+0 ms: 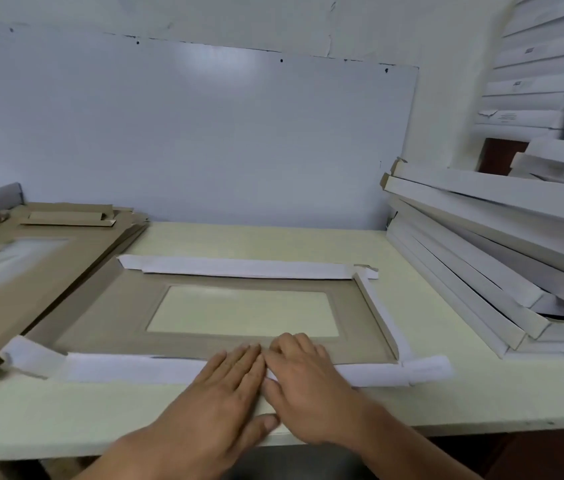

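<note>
The flat brown box (107,306) lies on the worktop (446,393), its long side running left to right. The left hand (225,382) and right hand (304,379) press flat, fingers straight, on its near white flap (128,370).

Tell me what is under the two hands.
The left hand and right hand press flat on the near white flap of the brown cardboard frame. The flap's middle beneath them is hidden.

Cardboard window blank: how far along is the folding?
Done: the far flap is folded over, white side up, and the right flap is turned up. In hand: the left hand and right hand press the near flap down. Remaining: the left side looks unfolded.
</note>
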`<action>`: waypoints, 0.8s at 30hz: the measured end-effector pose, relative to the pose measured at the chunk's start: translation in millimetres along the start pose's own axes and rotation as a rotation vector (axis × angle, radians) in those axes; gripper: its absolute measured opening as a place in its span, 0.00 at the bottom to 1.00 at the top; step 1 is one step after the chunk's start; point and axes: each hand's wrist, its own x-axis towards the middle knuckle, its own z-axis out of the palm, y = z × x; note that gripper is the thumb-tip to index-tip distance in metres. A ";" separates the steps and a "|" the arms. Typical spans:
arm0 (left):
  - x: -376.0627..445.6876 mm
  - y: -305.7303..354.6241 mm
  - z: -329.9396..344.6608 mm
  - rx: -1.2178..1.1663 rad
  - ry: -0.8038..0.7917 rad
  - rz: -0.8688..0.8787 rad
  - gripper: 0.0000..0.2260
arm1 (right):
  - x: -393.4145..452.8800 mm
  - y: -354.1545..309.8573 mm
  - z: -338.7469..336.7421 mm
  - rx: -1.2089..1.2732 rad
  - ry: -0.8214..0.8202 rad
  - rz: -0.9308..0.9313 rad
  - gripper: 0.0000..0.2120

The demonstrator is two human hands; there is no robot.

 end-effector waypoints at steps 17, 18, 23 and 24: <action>-83.7 -153.9 27.9 -0.123 -0.125 -0.261 0.45 | -67.4 107.8 -29.4 -0.121 -0.354 0.275 0.38; -90.3 -160.6 31.6 -0.157 -0.113 -0.291 0.43 | -71.0 110.4 -31.9 -0.137 -0.353 0.272 0.38; -83.3 -163.9 42.6 -0.123 0.119 -0.176 0.27 | -69.2 88.1 -32.0 -0.118 -0.336 0.202 0.30; -74.5 -158.2 38.4 -0.103 0.167 -0.114 0.26 | -64.1 77.1 -29.9 -0.095 -0.330 0.156 0.28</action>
